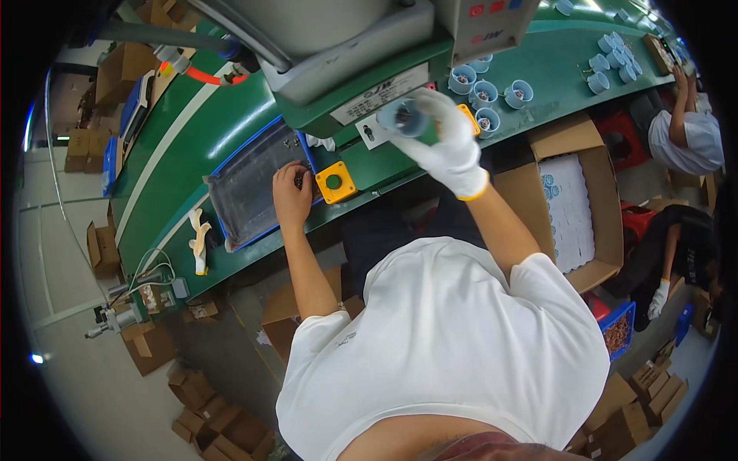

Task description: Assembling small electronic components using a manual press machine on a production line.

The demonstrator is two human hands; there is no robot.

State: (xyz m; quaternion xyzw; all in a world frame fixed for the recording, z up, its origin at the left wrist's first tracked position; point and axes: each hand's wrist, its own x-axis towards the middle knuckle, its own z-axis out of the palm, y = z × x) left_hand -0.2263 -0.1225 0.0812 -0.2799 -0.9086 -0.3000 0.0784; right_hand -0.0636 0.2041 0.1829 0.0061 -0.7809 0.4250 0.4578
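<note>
My right hand [453, 150], in a white glove with a yellow cuff edge, grips a light blue plastic cup-shaped part [405, 121] below the green-and-grey machine [361, 69]. Something dark shows inside the cup. My bare left hand [292, 190] is curled at the right end of a blue-rimmed tray [254, 184]; a bit of something dark shows at its fingers, too small to name. A few small dark pieces [290, 143] lie in the tray near that hand. Beside it sits a yellow box with a green push button [333, 182].
Several similar blue cups [483, 94] stand right of the machine, with more [615, 58] farther along the green bench. A second yellow box [469, 119] is partly hidden by my right hand. A loose glove [199, 242] lies left. An open carton [600, 200] and co-workers [684, 138] are right.
</note>
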